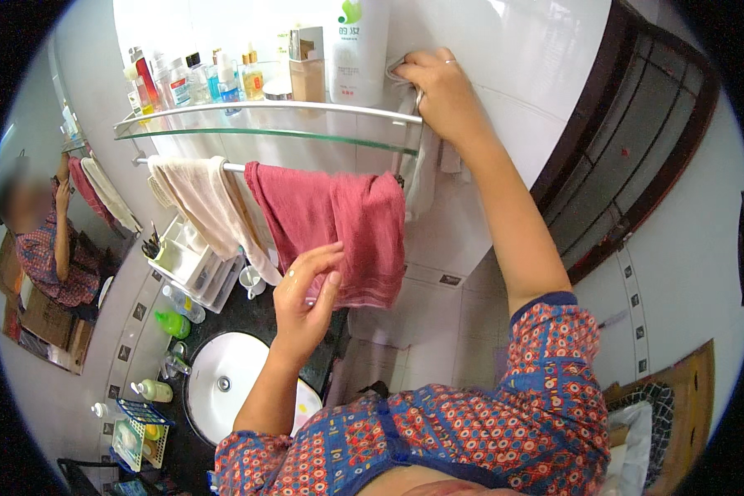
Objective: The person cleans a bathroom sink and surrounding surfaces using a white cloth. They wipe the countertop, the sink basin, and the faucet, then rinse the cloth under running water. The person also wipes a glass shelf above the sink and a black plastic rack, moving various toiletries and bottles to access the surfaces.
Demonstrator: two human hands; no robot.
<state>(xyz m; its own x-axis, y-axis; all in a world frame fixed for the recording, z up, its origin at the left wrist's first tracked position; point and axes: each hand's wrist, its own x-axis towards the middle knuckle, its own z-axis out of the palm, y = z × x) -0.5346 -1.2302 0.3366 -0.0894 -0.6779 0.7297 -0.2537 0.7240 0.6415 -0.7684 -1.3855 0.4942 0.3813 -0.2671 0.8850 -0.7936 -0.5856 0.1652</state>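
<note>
My right hand (445, 89) is closed on a whitish cloth (398, 69), up against the white tiled wall at the right end of a glass shelf (264, 133). A large white bottle (359, 62) stands on the shelf just left of that hand. Pale shapes below the hand may be more cloth or a reflection; I cannot tell. My left hand (304, 289) is raised in front of a red towel (326, 215), fingers loosely bent and apart, holding nothing. Whether it touches the towel is unclear. A cream towel (192, 194) hangs beside the red one on the rail under the shelf.
Several small bottles, including an amber one (252, 80), crowd the shelf behind its metal guard rail. Below are a white sink (215, 393), a white cup (252, 282), a green bottle (172, 323) and a small basket (140, 438). A mirror (66, 248) hangs left; a dark-framed door (636, 140) stands right.
</note>
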